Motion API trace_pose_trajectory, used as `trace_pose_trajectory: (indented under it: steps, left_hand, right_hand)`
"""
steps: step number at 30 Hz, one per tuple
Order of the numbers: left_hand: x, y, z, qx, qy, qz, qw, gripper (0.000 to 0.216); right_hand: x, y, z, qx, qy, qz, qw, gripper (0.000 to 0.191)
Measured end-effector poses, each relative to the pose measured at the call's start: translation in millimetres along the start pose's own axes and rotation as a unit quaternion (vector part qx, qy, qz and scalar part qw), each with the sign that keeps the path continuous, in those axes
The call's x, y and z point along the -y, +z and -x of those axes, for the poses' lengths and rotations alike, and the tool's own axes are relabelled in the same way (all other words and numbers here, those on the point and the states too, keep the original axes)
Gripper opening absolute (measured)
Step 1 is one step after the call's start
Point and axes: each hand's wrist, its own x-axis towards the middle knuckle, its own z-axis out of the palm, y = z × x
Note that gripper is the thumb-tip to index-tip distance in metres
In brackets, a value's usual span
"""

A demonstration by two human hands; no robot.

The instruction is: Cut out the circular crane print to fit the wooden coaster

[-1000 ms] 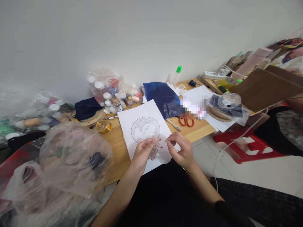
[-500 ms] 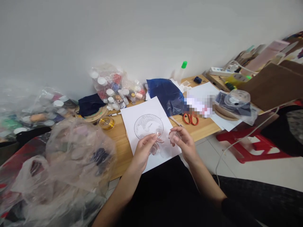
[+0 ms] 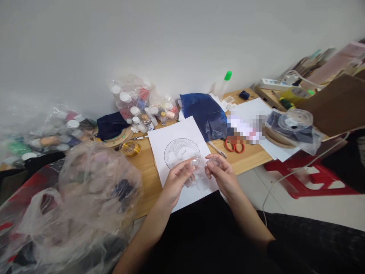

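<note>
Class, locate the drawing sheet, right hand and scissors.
Drawing sheet (image 3: 181, 151), head view: its circular drawing.
Right hand (image 3: 224, 174), head view: middle of the hand.
Scissors (image 3: 234, 143), head view: where handle loops meet.

Craft workspace: gold wire spool (image 3: 130, 148), scissors (image 3: 235, 145), bagged jars (image 3: 124, 96).

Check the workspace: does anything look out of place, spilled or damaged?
No spill or damage stands out. The white sheet under the wooden ring juts past the front of the table; the drawing seems to overhang too.
</note>
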Motion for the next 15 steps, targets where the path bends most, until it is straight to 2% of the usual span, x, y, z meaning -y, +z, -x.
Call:
trace_pose_trajectory:
  steps: [5,8,12,15]
  left_hand:
    - [-8.5,-5.9,-11.2,-0.002,-0.006,0.002,1.0,0.034]
    - [-14.6,-9.3,-18.5,-0.022,-0.007,-0.013,1.0,0.036]
    - [-18.5,-12.8,-25.9,-0.073,0.02,-0.06,0.995,0.038]
    - [-19.0,-16.2,-29.5,-0.085,0.045,-0.087,0.992,0.034]
  right_hand:
    - [0.5,1.2,-15.9,0.02,-0.015,0.024,0.999,0.016]
    - [2.4,4.5,-26.7,0.021,-0.039,0.091,0.995,0.015]
    - [4.4,9.2,-36.4,0.006,-0.1,0.266,0.959,0.015]
    - [8.4,10.3,-39.2,0.036,-0.132,0.334,0.933,0.025]
